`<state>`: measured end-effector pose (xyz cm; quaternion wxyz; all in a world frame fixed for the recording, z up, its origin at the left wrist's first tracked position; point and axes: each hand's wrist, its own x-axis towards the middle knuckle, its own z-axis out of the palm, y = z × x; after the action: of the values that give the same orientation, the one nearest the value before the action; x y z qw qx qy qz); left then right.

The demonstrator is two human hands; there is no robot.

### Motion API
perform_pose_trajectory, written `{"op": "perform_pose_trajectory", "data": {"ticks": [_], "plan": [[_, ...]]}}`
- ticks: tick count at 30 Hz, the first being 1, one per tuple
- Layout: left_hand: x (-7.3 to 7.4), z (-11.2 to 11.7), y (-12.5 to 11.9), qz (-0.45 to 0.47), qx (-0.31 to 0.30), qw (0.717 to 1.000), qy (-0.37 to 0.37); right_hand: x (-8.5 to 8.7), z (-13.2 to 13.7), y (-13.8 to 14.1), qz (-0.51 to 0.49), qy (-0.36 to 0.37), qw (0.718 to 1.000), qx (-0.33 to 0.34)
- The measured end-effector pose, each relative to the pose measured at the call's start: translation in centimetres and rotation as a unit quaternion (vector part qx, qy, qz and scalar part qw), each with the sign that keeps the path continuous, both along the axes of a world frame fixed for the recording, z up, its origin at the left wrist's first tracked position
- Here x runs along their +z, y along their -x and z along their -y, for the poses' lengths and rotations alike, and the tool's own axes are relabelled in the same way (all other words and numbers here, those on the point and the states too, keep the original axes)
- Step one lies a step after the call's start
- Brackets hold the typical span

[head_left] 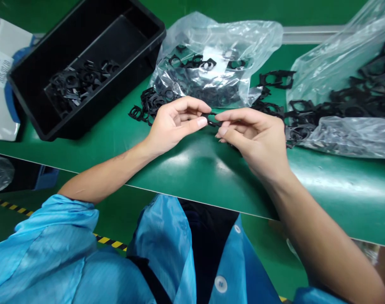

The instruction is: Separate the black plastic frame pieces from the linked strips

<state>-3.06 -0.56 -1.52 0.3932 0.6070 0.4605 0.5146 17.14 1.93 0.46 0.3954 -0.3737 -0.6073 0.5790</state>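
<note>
Between my two hands, just above the green table, is a small black plastic frame [214,119] with a round opening. My left hand [178,124] pinches its left end between thumb and fingers. Its right end is pinched by my right hand [254,137]. Fingertips cover both ends, so I cannot tell whether it is one part or two joined. Just beyond my hands, a clear plastic bag [220,84] holds many similar black parts. A loose pile of black parts [154,101] lies behind my left hand, and more black parts [270,107] lie behind my right.
A deep black bin [116,90] with black parts at its bottom stands at the left. Beside it is a white box [2,84] with a label. Another clear bag [353,131] of black parts lies on the right. The green table's [192,181] front edge runs near my body.
</note>
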Motion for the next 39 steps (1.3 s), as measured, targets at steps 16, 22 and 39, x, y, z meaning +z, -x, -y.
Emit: {"op": "perform_pose_trajectory", "data": {"ticks": [16, 22, 39], "plan": [[-0.64, 0.0, 0.19, -0.01, 0.001, 1.0, -0.001, 0.19, -0.1, 0.06, -0.014, 0.02, 1.0, -0.006], [-0.51, -0.07, 0.19, -0.016, 0.006, 1.0, -0.01, 0.06, -0.12, 0.02, -0.008, 0.021, 1.0, 0.002], [0.18, 0.7, -0.59, -0.026, -0.012, 1.0, -0.006, -0.01, -0.06, 0.06, 0.005, 0.013, 1.0, 0.024]]}}
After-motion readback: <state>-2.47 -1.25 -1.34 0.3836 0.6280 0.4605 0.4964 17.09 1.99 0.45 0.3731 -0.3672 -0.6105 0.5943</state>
